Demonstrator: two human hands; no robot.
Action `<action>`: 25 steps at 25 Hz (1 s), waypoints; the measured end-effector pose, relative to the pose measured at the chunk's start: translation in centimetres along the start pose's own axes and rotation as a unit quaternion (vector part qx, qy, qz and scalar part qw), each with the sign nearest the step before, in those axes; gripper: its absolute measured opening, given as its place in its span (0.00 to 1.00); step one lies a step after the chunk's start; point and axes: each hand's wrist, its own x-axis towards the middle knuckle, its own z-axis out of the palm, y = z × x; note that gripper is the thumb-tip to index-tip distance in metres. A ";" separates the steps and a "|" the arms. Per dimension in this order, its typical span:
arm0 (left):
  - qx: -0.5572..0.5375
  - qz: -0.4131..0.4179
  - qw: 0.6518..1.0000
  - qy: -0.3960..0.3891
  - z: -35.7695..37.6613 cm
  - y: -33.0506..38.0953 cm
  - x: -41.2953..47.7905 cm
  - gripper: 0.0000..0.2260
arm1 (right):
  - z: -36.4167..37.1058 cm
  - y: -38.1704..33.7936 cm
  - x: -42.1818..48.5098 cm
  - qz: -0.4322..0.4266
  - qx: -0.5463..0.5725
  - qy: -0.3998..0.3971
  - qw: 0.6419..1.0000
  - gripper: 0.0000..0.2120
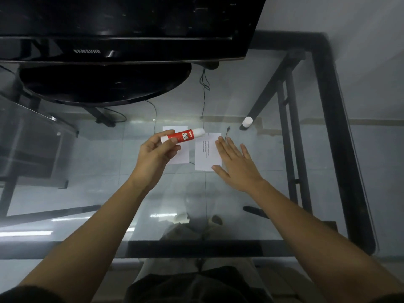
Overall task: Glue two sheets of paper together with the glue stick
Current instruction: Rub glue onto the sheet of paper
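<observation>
While I sit at the glass table point(87, 154), this is my count:

Left hand point(156, 153): 1, raised above the table, my fingers and thumb closed around the glue stick.
Glue stick point(184, 135): 1, red label with white ends, lying sideways in my grip, its uncapped end pointing right, over the top edge of the left sheet.
Right hand point(237, 162): 1, flat and spread, gripping nothing, fingers on the right side of the right sheet.
Sheets of paper: 2, side by side with a narrow gap between them. Left sheet point(182, 155) is blank and partly hidden behind my left hand. Right sheet point(206, 153) carries a few lines of small print, too small to read.
Cap point(247, 122): 1, white, standing on the glass beyond and to the right of the sheets, well apart from the stick.
Monitor point(122, 29): 1, black, on a round base at the far left.
</observation>
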 end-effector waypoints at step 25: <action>0.545 0.155 0.793 -0.225 1.9 0.0 1.1 0.12 | 0.5 0.6 0.2 0.002 0.022 0.085 0.996 0.33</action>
